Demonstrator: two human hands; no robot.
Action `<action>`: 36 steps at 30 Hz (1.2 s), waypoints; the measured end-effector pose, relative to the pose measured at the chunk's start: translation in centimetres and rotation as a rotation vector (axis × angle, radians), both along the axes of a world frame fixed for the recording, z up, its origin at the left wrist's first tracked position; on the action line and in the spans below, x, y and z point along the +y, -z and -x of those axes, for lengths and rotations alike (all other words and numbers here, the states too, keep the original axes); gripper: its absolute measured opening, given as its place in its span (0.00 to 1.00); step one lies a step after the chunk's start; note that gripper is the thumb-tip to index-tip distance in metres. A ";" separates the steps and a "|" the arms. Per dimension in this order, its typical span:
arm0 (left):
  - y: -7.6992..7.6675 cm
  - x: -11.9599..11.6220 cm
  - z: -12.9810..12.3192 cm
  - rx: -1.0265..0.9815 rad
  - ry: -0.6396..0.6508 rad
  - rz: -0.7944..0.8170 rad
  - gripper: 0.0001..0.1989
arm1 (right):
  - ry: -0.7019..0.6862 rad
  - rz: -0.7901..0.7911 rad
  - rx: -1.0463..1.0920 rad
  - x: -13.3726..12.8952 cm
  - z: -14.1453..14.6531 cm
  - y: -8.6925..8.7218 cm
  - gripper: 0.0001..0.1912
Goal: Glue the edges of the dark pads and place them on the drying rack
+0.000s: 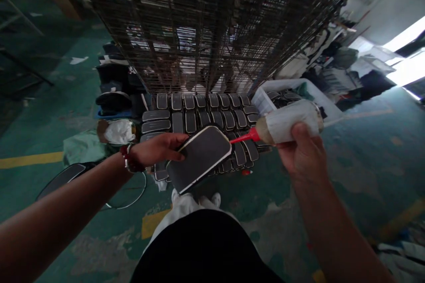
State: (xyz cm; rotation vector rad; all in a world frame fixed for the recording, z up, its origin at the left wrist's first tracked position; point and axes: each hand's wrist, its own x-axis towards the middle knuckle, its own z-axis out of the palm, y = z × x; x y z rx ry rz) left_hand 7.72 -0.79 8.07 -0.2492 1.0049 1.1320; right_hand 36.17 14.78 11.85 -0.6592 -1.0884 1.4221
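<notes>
My left hand [162, 149] grips the left edge of a dark flat panel [201, 157] with rounded corners, thumb on its face. A pale line runs along the panel's rim. In my right hand [303, 152] lies a squeeze bottle [288, 123] wrapped in whitish material, held on its side. Its red nozzle [244, 137] points left, and the tip meets or nearly meets the panel's right corner. Below and behind the panel, rows of similar dark pieces [191, 123] with light outlines are laid out close together.
A tall wire rack [199, 22] rises behind the rows. A white crate [323, 104] with dark pieces stands at the right. Stacked dark items [114, 79] and an open can [117, 131] on green cloth [83, 146] sit at the left. A thin hoop [142, 190] lies on the floor.
</notes>
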 end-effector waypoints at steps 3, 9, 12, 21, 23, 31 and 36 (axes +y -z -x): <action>-0.3 0.2 -0.2 0.011 0.037 -0.011 0.21 | -0.008 0.008 -0.003 0.0 -0.1 0.6 0.16; 0.4 0.3 -0.1 0.144 0.094 -0.068 0.30 | 0.014 0.062 -0.008 -0.4 0.0 1.6 0.18; 0.7 0.3 0.0 0.127 0.076 -0.072 0.32 | 0.049 0.108 0.028 -0.4 0.4 1.7 0.20; 0.5 0.5 -0.8 0.299 0.175 -0.189 0.29 | 0.069 0.162 0.060 -0.5 0.6 3.1 0.21; 1.0 0.4 -0.7 0.322 0.234 -0.289 0.26 | 0.060 0.167 0.046 -0.8 0.6 3.5 0.20; 3.1 0.1 0.3 0.253 0.365 -0.582 0.17 | 0.051 0.197 0.029 -2.4 1.0 4.2 0.17; 2.9 0.1 0.1 0.252 0.330 -0.569 0.17 | 0.027 0.168 -0.004 -3.5 1.4 4.3 0.17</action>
